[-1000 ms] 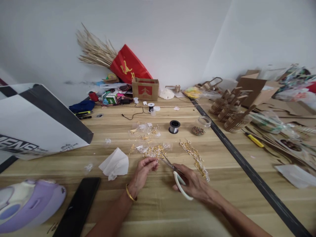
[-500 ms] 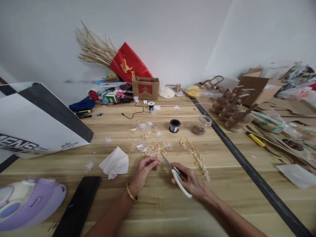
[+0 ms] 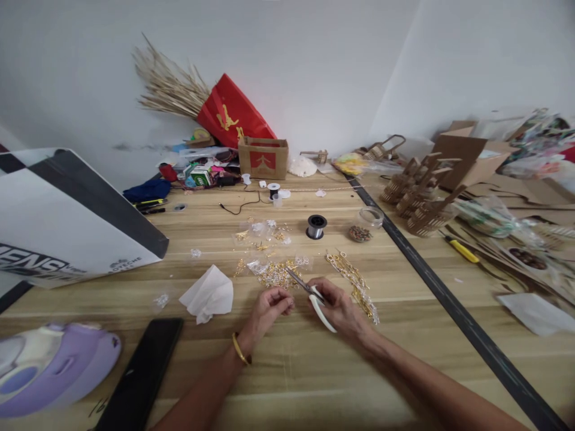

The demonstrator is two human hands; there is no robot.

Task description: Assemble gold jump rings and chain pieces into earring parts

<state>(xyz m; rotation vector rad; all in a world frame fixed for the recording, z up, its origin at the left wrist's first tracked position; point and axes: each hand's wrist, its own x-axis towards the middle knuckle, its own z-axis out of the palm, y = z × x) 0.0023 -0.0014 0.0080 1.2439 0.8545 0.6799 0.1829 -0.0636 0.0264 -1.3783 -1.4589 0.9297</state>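
Note:
My right hand [image 3: 338,308] is wrapped round a pair of white-handled, thin-nosed pliers [image 3: 320,308]. Their metal tips point up and left, over the near right side of a pile of small gold and clear beads [image 3: 275,275]. Just in front of that pile, my left hand [image 3: 271,308] has thumb and fingertips pinched together; whatever is between them is too small to make out. A gold bracelet [image 3: 239,349] circles the left wrist. Right of the pliers lie gold and clear beaded chains [image 3: 353,281] in a bunch.
Behind the beads stand a wire spool [image 3: 317,227] and a clear jar [image 3: 366,224] of brown beads. A white tissue [image 3: 209,294] and a black phone [image 3: 141,374] lie left. Small woven baskets [image 3: 426,209] and a yellow-handled cutter [image 3: 463,249] are at right.
The pliers have turned, their tips swinging left and up over the bead pile. My left hand has moved slightly right, still pinched. The view has shifted a little.

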